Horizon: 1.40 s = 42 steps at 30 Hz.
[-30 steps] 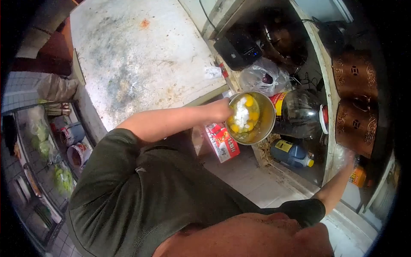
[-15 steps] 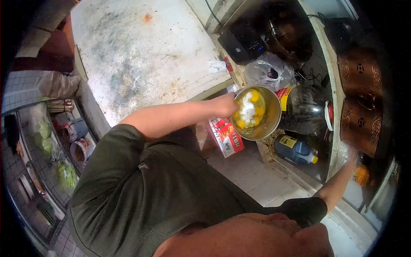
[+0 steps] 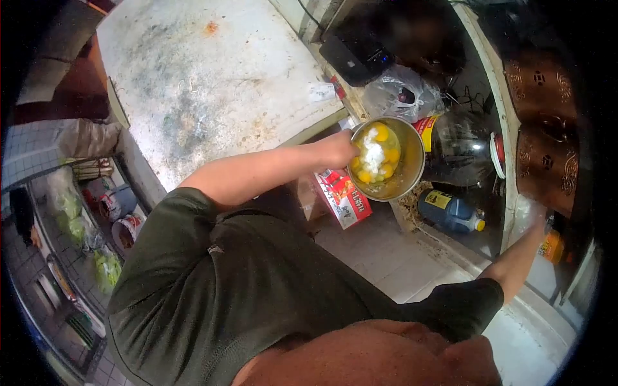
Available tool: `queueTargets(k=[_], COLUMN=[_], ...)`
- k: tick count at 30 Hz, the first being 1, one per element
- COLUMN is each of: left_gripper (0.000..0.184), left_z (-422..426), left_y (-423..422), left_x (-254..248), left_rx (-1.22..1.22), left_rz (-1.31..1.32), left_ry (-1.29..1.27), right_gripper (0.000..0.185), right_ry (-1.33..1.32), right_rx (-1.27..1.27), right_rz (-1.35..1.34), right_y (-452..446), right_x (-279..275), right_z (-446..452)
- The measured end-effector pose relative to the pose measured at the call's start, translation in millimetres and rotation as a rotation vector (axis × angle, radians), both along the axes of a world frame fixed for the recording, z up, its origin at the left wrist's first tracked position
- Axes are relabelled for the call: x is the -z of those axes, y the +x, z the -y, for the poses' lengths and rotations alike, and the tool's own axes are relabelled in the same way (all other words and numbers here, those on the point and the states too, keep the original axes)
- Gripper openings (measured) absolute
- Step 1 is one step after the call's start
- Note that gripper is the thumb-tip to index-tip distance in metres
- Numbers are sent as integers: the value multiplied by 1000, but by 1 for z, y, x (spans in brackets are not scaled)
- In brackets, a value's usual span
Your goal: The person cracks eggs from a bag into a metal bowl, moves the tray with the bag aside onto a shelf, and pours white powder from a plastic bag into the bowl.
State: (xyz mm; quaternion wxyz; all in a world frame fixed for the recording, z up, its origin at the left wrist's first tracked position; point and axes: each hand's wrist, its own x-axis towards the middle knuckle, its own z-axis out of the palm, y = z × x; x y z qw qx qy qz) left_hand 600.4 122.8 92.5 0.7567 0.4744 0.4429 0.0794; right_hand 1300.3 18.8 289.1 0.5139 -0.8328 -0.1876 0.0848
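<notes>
My left hand (image 3: 338,152) is closed on the near-left edge of a round metal bowl (image 3: 414,154), holding it up over the floor. Several raw egg yolks (image 3: 387,168) lie in clear egg white inside it, with a heap of white powder (image 3: 371,152) on top. My right arm stretches out to the right, where my right hand (image 3: 535,226) is beside a clear plastic bag (image 3: 529,211) at the cabinet. Its fingers are blurred and partly hidden, so their grip does not show.
A stained white tabletop (image 3: 219,83) spans the upper left. Below the bowl stands a red-and-white box (image 3: 347,202). The shelf holds a dark bottle with a yellow cap (image 3: 450,211), a large jar (image 3: 460,151) and a plastic bag (image 3: 402,93). Vegetables (image 3: 106,270) fill racks at left.
The view has shifted slightly. The bowl stays in my left hand, tilted a little differently. My right hand remains out by the plastic bag, slightly farther right in view.
</notes>
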Motion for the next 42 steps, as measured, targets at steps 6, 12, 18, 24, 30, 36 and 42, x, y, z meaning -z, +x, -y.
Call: queueTargets(k=[6, 12, 18, 24, 30, 36, 42], left_gripper=[48, 45, 42, 47, 46, 45, 39], left_z=[4, 11, 15, 14, 32, 39, 40], left_y=[6, 17, 14, 6, 22, 30, 43], left_x=[14, 44, 23, -48, -6, -18, -15], left_rx=[10, -15, 36, 218, 153, 213, 300], left_rz=[-11, 56, 1, -157, -26, 32, 99], left_ry=[-28, -29, 19, -31, -51, -126, -110], right_gripper=[25, 25, 25, 24, 24, 23, 23], right_ry=[24, 54, 94, 148, 227, 337, 547], right_rx=[-7, -25, -37, -46, -59, -89, -180], right_rz=[-28, -45, -79, -120, -188, -295, -476], right_y=[6, 9, 15, 25, 35, 45, 35], right_x=[6, 0, -1, -11, -17, -34, -62], right_z=[0, -4, -3, 4, 14, 24, 49])
